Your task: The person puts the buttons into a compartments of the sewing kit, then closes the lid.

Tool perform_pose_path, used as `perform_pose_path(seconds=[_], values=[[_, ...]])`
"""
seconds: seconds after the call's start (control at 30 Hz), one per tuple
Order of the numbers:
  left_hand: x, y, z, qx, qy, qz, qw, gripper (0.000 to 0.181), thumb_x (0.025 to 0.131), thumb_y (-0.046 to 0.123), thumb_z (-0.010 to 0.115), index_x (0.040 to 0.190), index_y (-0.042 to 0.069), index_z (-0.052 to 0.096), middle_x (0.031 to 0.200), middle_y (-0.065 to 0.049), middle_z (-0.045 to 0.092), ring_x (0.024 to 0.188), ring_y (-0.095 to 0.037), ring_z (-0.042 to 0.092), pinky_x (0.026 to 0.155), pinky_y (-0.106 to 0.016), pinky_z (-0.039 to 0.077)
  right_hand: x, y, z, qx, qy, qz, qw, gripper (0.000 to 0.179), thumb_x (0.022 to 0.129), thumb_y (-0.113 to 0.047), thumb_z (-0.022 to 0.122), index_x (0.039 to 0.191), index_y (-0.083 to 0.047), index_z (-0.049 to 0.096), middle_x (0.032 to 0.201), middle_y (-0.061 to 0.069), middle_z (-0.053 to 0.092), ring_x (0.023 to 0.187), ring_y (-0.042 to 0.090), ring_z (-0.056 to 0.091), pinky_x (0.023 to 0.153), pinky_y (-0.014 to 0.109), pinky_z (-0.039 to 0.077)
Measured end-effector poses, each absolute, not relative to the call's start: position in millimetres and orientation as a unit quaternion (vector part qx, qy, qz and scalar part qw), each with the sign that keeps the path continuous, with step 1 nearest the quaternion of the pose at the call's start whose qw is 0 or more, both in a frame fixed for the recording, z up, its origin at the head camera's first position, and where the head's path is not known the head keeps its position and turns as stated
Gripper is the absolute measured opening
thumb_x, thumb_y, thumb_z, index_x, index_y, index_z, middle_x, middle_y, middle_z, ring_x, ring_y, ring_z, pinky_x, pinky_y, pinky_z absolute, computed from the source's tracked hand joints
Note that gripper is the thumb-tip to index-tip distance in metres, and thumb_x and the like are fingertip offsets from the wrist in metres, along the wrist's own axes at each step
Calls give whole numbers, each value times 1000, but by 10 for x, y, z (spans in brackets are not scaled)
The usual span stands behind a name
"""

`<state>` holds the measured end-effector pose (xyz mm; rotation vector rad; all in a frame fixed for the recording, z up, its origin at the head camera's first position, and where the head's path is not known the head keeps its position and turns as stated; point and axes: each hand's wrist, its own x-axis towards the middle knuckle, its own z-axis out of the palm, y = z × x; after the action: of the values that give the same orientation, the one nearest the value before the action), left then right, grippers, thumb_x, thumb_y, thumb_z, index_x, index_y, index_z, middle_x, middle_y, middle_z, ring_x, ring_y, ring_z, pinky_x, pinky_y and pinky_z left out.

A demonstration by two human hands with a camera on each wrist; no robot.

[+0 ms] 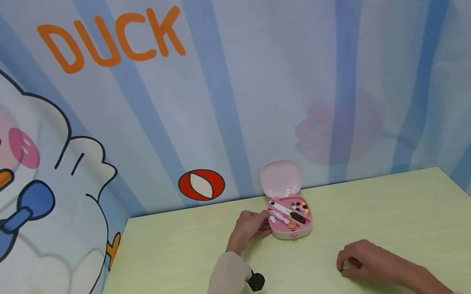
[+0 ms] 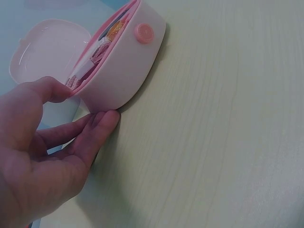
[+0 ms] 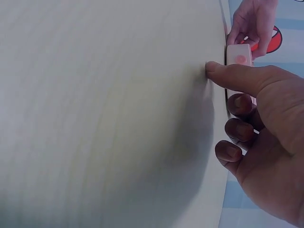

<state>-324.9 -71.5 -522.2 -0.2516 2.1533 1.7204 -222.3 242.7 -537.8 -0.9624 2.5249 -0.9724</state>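
A small pink-and-white sewing kit case (image 1: 293, 234) stands near the table's back edge, its pale pink lid (image 1: 280, 177) raised. Inside lie a white-and-black pen-like tool (image 1: 287, 211), other slim items and several small coloured round pieces (image 1: 300, 206). My left hand (image 1: 248, 229) holds the case at its left side. In the left wrist view the thumb (image 2: 54, 90) is on the rim and the fingertips (image 2: 110, 118) touch the lower wall. To the right and nearer, my right hand (image 1: 371, 263) hovers over the table with loosely bent fingers, holding nothing.
The pale wooden table (image 1: 181, 275) meets a blue striped curtain (image 1: 251, 64) with duck prints right behind the case. A black round piece (image 1: 256, 281) sticks out at the left sleeve (image 1: 226, 289).
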Motion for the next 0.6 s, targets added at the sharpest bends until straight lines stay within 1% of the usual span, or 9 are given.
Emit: perform_pose_path(seconds=[0.3, 0.53, 0.6], values=[[-3260, -715, -5228, -89, 762, 613, 186, 31, 101, 25, 66, 114, -3, 66, 97, -11, 71, 89, -21, 70, 83, -31, 62, -2265, 2378, -5307, -335, 867, -336, 156, 8, 94, -15, 77, 89, -19, 73, 73, -16, 53, 66, -2, 47, 59, 20, 44], [-3267, -718, -5237, -89, 764, 612, 184, 31, 101, 25, 66, 114, -3, 66, 97, -11, 71, 88, -20, 70, 82, -30, 62, -2323, 2354, -5254, -379, 861, -315, 126, 15, 94, -11, 75, 85, -23, 73, 70, -16, 51, 64, -3, 43, 59, 19, 43], [-3267, -714, -5239, -92, 765, 611, 185, 32, 101, 26, 66, 115, -2, 65, 98, -11, 71, 88, -20, 70, 82, -30, 62, -2356, 2343, -5230, -381, 859, -316, 128, 15, 95, -10, 74, 86, -22, 73, 70, -16, 51, 64, -3, 43, 59, 19, 43]])
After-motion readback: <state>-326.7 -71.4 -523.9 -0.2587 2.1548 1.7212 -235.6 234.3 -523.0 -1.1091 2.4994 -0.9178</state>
